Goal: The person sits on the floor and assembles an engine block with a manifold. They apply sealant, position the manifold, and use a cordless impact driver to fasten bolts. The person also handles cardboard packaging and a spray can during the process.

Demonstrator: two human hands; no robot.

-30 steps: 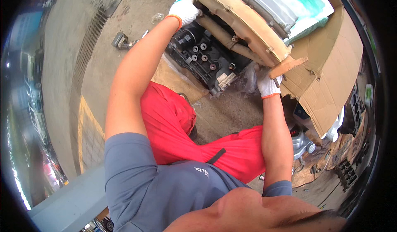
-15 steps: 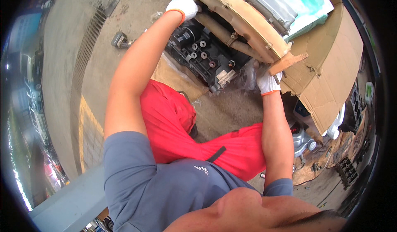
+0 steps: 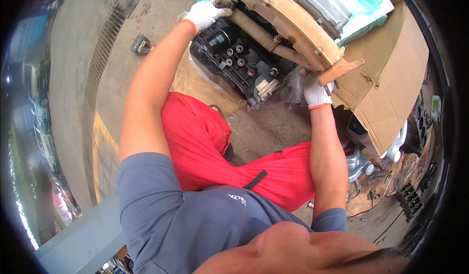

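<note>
Above a black engine (image 3: 234, 61) is a long, dusty tan curved part (image 3: 288, 22) with a pipe (image 3: 251, 28) along its near side. My left hand (image 3: 205, 14), in a white knitted glove with an orange cuff, is bent round the part's left end. Its thumb lies by the end of the pipe. At the other end my right hand (image 3: 317, 94), gloved the same way, grips from below beside a rusty bracket (image 3: 339, 72). The bracket hides most of its fingers. The engine's near face carries a black cylindrical filter (image 3: 218, 40) and several round metal ends.
A torn cardboard box (image 3: 381, 88) stands right of the part, with grey and white bottles (image 3: 359, 166) below it. Clear plastic wrap (image 3: 293, 88) lies beside the engine. On the floor at left are a cordless power tool (image 3: 140, 45) and a drain grate (image 3: 103, 54).
My left hand has shifted slightly left and down, and its fingers look more spread. The right hand stays at the bracket, and the curved part has hardly moved.
</note>
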